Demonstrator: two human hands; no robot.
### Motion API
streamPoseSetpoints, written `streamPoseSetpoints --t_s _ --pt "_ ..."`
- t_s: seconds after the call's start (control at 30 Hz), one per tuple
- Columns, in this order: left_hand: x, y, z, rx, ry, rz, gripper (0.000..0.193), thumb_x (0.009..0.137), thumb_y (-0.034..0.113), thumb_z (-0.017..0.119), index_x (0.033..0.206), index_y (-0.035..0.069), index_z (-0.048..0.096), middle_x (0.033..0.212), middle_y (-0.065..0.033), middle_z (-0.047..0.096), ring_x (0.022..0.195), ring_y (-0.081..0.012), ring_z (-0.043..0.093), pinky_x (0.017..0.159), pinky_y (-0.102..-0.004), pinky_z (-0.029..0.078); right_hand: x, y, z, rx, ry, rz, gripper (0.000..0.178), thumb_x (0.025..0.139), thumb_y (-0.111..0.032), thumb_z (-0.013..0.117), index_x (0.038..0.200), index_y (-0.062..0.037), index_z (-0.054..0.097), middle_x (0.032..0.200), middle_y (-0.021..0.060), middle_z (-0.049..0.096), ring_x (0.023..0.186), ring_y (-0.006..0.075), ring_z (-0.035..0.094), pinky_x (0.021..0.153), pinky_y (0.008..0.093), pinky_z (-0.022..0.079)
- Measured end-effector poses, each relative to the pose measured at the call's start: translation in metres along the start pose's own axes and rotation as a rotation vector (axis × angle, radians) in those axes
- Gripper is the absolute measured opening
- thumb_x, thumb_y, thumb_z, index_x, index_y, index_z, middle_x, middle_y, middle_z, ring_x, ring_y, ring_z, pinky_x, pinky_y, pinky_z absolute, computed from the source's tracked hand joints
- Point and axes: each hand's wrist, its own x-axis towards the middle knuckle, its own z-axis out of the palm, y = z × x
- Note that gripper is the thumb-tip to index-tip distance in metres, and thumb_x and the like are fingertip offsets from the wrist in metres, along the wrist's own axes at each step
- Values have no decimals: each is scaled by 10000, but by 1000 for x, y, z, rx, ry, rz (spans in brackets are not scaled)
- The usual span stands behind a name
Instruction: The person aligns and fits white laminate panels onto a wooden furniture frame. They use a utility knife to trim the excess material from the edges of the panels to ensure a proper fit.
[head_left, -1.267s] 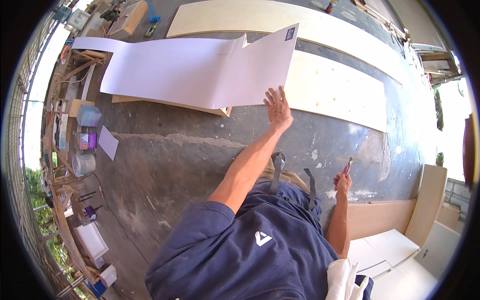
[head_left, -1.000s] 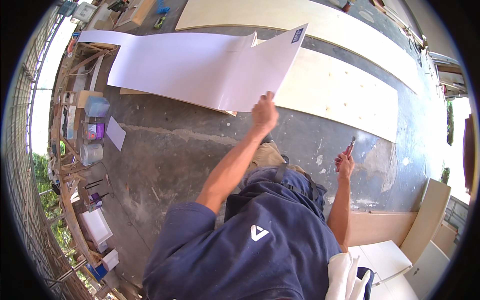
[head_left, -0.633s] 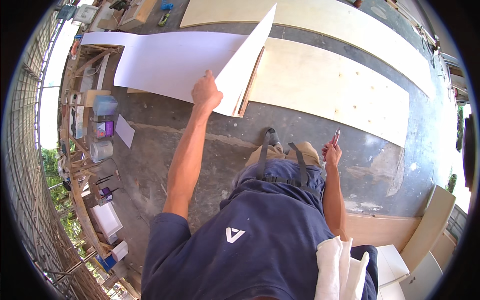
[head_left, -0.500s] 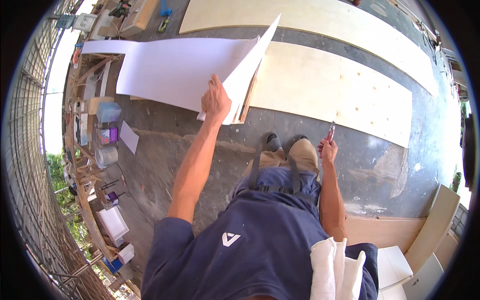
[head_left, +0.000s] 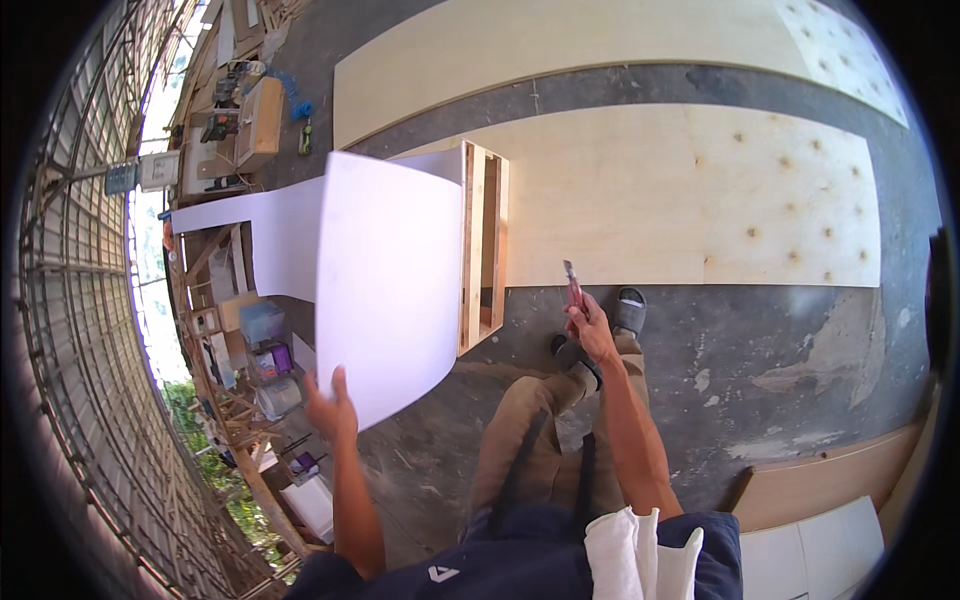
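A large flexible white sheet (head_left: 390, 290) is folded back over itself, its lifted part bowed toward me. At its near left corner my left hand (head_left: 333, 408) is closed on the edge. Under the sheet is a wooden frame box (head_left: 484, 240) with open slots at its right end, now uncovered. My right hand (head_left: 592, 330) is wrapped around a utility knife (head_left: 572, 284) with a reddish handle, tip pointing away from me. The knife is apart from the sheet and the box, in front of a long plywood panel (head_left: 610, 190).
Another long plywood panel (head_left: 560, 40) lies farther off. Along the left are a wooden rack with plastic containers (head_left: 262, 322), a wooden drawer box (head_left: 260, 122) and a wire-grid wall (head_left: 75, 250). Boards (head_left: 830, 475) lean at the lower right. My feet stand on the grey floor (head_left: 700, 370).
The sheet's right end has been pulled back to the left, exposing the frame box's end. My left hand moved left and nearer; my right hand with the knife moved left. I have stepped and turned.
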Motion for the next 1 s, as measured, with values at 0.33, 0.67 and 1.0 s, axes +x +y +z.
streamPoseSetpoints --t_s 0.33,0.67,1.0 --pt "2 -42 21 -204 66 3 642 1032 400 657 1463 -42 480 1339 -157 600 1171 -243 587 989 -379 486 199 69 21 275 -154 -3 436 1082 -228 550 1462 -15 531 877 -3 614 652 51 458 574 222 404" --pt "5 -47 -6 -10 98 -127 623 1033 522 607 1325 -22 519 1130 -77 590 1007 -193 558 878 -381 476 321 125 82 409 -205 -94 295 1083 -202 481 1291 -15 575 945 43 665 688 102 547 624 284 468" --pt "-2 -65 -14 -17 244 -160 573 1059 496 571 1304 -14 486 1142 -100 578 1039 -196 554 892 -385 478 400 75 119 314 -185 -220 437 1090 -191 445 1502 -47 481 929 35 642 649 88 530 610 263 475"
